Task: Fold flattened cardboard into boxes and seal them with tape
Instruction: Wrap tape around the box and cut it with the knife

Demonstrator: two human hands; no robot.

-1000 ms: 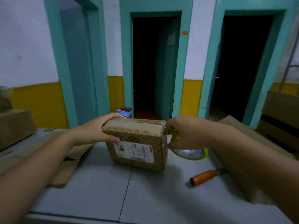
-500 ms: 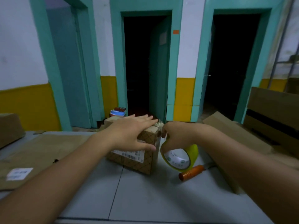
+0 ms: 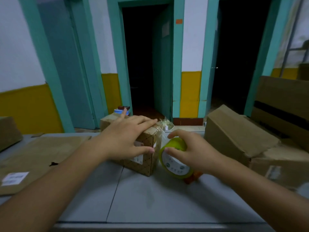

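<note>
Grey desk in a teal-doored room. My right hand, grip curled round the yellow tape roll, sits just right of the small box at mid-desk. My left hand presses flat on the box top, grip wide. Flattened cardboard lies left.

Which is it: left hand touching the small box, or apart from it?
Touching. The head view shows the left hand lying flat on top of the small box, thumb against its front. The right hand grips the tape roll beside it.
</note>
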